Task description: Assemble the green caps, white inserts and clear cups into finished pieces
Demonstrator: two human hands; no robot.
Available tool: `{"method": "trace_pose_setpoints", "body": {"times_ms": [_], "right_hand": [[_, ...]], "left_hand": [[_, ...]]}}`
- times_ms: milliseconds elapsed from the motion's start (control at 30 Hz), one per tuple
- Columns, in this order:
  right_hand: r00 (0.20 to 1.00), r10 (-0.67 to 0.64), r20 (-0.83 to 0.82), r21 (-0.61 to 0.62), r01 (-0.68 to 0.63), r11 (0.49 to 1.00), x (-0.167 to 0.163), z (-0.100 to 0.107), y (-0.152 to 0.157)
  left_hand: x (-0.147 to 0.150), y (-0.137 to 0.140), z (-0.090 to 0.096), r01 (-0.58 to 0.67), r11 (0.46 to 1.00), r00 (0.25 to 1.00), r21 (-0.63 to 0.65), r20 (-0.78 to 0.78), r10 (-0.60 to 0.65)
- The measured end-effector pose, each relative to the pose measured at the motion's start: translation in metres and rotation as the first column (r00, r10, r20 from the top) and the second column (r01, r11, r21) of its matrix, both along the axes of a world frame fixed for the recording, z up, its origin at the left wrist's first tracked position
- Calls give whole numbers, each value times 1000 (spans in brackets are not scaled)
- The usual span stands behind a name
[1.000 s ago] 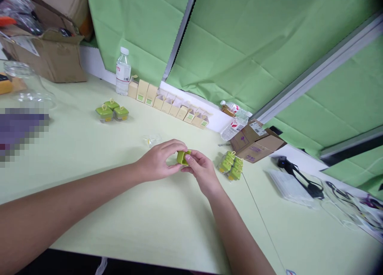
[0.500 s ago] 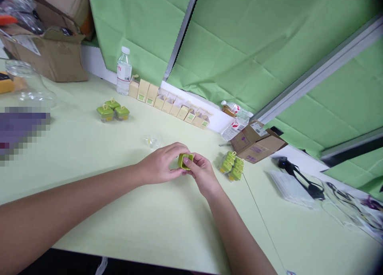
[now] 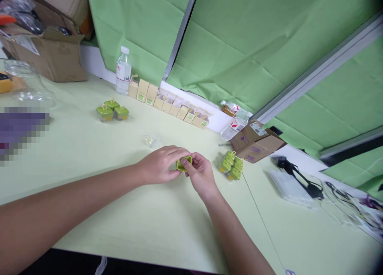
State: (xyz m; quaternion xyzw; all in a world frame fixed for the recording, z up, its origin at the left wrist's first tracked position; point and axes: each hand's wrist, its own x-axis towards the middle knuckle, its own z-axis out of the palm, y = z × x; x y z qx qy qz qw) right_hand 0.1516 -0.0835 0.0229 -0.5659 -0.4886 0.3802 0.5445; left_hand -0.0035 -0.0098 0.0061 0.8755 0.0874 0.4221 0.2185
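The left hand (image 3: pixel 160 163) curves around a small, hollow, lime-green plastic piece (image 3: pixel 180 166) above the table (image 3: pixel 167 223), its fingers over the far edge and its thumb lower down, a narrow gap between them. The right hand (image 3: pixel 201 173) pinches the same piece from the other side, thumb laid across its opening. The fingers and that thumb cover much of the piece, so its full shape and the inside are hard to make out.

Just beyond the left hand lies a small, clear, crumpled-looking item (image 3: pixel 153 140), too transparent to identify. Near the right hand sits a tight cluster of clear containers with green looped lids (image 3: pixel 231 166), yellowish bits showing low inside; they overlap too much to count surely. Farther off to the left stand three clear tubs with green looped lids (image 3: pixel 112 110), their contents blurred.

Along the wall runs a row of small beige cartons (image 3: pixel 167 104), several with open tops, their insides unclear. An upright, clear, white-capped bottle (image 3: pixel 122 73) stands at the row's left end. At far left, a clear glass jar (image 3: pixel 25 83) stands before an open brown cardboard box (image 3: pixel 50 57), cut off by the frame and filled with plastic-wrapped items (image 3: pixel 20 12). A pixelated purple patch (image 3: pixel 20 129) hides whatever is there.
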Motion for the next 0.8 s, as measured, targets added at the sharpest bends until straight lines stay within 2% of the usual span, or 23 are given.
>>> {"method": "trace_pose_setpoints", "body": {"times_ms": [367, 667, 800], "right_hand": [[990, 135, -38, -110, -139, 984, 11, 5, 0], [996, -21, 87, -56, 26, 998, 2, 3, 0], [992, -39, 116, -46, 45, 998, 1, 0, 0]], "left_hand": [[-2, 2, 3, -3, 1000, 998, 0, -63, 3], [-1, 2, 1, 28, 996, 997, 79, -76, -22], [-1, 1, 3, 39, 996, 997, 86, -66, -33]]}}
